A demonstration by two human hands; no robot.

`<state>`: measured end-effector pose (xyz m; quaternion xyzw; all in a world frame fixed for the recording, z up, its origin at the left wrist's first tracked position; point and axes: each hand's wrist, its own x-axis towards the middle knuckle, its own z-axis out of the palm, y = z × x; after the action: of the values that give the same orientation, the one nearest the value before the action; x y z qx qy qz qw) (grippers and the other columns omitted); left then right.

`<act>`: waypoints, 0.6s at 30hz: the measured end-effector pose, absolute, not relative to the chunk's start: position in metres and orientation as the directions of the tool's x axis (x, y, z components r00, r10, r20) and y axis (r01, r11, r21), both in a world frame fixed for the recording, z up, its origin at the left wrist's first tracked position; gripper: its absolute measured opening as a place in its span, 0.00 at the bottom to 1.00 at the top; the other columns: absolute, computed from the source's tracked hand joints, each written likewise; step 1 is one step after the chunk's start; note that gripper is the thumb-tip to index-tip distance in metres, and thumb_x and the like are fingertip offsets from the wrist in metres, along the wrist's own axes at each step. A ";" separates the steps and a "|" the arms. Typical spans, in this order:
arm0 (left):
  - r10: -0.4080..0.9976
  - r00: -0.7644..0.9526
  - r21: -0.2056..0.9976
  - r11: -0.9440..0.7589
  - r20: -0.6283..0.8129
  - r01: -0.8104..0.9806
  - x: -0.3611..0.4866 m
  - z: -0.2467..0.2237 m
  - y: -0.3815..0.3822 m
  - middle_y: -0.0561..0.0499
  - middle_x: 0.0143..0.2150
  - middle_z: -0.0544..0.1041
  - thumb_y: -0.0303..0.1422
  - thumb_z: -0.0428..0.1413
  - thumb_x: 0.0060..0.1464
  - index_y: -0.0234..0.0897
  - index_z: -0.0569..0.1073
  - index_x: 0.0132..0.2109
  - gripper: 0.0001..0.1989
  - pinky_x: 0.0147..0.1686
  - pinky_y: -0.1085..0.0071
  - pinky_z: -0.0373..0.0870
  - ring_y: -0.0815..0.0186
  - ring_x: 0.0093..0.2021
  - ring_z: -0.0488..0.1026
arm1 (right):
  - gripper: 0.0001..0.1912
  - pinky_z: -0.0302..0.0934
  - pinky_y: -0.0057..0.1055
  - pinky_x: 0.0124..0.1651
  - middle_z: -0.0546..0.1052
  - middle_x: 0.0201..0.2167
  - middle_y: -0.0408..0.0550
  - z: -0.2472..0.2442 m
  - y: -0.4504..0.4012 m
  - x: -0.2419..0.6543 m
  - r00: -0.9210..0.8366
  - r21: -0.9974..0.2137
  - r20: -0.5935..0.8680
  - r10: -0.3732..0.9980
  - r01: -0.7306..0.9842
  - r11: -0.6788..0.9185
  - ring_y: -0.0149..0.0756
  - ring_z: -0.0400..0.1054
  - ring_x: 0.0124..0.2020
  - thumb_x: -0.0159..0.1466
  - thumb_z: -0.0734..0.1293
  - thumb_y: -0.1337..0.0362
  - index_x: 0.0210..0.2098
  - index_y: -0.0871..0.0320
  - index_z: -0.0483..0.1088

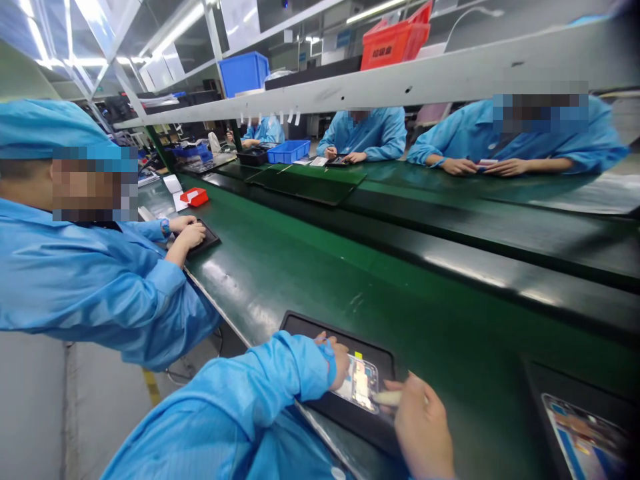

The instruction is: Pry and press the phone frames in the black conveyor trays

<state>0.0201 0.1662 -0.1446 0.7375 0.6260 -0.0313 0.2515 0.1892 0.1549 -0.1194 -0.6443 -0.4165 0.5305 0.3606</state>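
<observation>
An opened phone with bare inner parts, shiny metal and a small yellow tab lies in a black tray on the green bench. My left hand, wearing a blue wrist strap, is closed over the phone's left side; some of its fingertips are hidden. In my right hand is a pale pen-like stick, pinched between the fingers. Its tip points at the phone's lower right part and seems to touch it, though blur hides the exact contact.
A second opened phone lies in another black tray at right. To the left, a co-worker in blue works over a black tray near a red box. Several people sit across the bench, beneath a shelf rail.
</observation>
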 end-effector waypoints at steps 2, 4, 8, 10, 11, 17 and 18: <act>0.909 0.197 0.337 -0.067 -0.367 0.939 0.022 -0.141 0.158 0.52 0.49 0.69 0.35 0.53 0.47 0.41 0.72 0.34 0.06 0.56 0.54 0.49 0.58 0.52 0.60 | 0.37 0.62 0.33 0.27 0.73 0.28 0.51 -0.116 0.149 0.191 0.095 -0.909 -0.379 0.920 0.148 -0.390 0.35 0.66 0.22 0.46 0.57 0.35 0.39 0.61 0.62; 0.936 0.144 0.356 -0.022 -0.320 0.934 0.025 -0.135 0.154 0.54 0.45 0.71 0.37 0.52 0.50 0.42 0.72 0.35 0.07 0.57 0.56 0.48 0.61 0.51 0.61 | 0.37 0.61 0.31 0.26 0.74 0.26 0.52 -0.113 0.147 0.191 0.119 -0.912 -0.363 0.924 0.157 -0.379 0.36 0.66 0.22 0.45 0.58 0.34 0.36 0.62 0.63; 0.968 0.085 0.362 0.007 -0.236 0.932 0.029 -0.126 0.149 0.55 0.39 0.74 0.40 0.51 0.51 0.44 0.73 0.36 0.09 0.56 0.59 0.52 0.63 0.47 0.65 | 0.36 0.61 0.31 0.25 0.74 0.25 0.51 -0.107 0.146 0.187 0.184 -0.909 -0.352 0.918 0.165 -0.382 0.33 0.64 0.19 0.48 0.57 0.36 0.38 0.62 0.62; 0.973 0.140 0.316 -0.077 -0.182 0.946 0.028 -0.126 0.145 0.55 0.41 0.74 0.38 0.50 0.53 0.45 0.74 0.36 0.09 0.54 0.58 0.54 0.62 0.46 0.66 | 0.36 0.60 0.30 0.24 0.73 0.25 0.51 -0.105 0.145 0.184 0.204 -0.921 -0.339 0.918 0.128 -0.369 0.32 0.64 0.19 0.48 0.57 0.36 0.38 0.62 0.62; 0.979 0.157 0.280 -0.115 -0.133 0.953 0.026 -0.128 0.142 0.54 0.43 0.73 0.37 0.49 0.54 0.46 0.74 0.37 0.09 0.53 0.58 0.55 0.61 0.46 0.66 | 0.35 0.60 0.30 0.23 0.73 0.24 0.50 -0.104 0.145 0.182 0.205 -0.930 -0.328 0.922 0.104 -0.353 0.32 0.64 0.19 0.48 0.56 0.36 0.36 0.63 0.62; 0.953 0.283 0.151 -0.297 0.110 0.943 0.013 -0.143 0.143 0.49 0.46 0.72 0.35 0.46 0.55 0.45 0.73 0.43 0.13 0.50 0.57 0.59 0.57 0.47 0.66 | 0.28 0.61 0.26 0.21 0.73 0.24 0.44 -0.116 0.154 0.170 0.217 -0.969 -0.233 0.948 0.036 -0.246 0.30 0.66 0.19 0.55 0.55 0.42 0.40 0.61 0.62; 0.945 0.297 0.137 -0.314 0.135 0.939 0.013 -0.143 0.143 0.49 0.46 0.72 0.35 0.46 0.55 0.44 0.73 0.43 0.13 0.50 0.57 0.60 0.57 0.47 0.66 | 0.27 0.62 0.26 0.22 0.73 0.24 0.44 -0.118 0.156 0.168 0.226 -0.976 -0.199 0.954 0.045 -0.215 0.29 0.66 0.20 0.57 0.55 0.43 0.41 0.60 0.62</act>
<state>0.0130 0.1433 -0.1428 0.8050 0.5854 0.0950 0.0158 0.1679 0.1559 -0.1183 -0.6189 -0.4034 0.4736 0.4795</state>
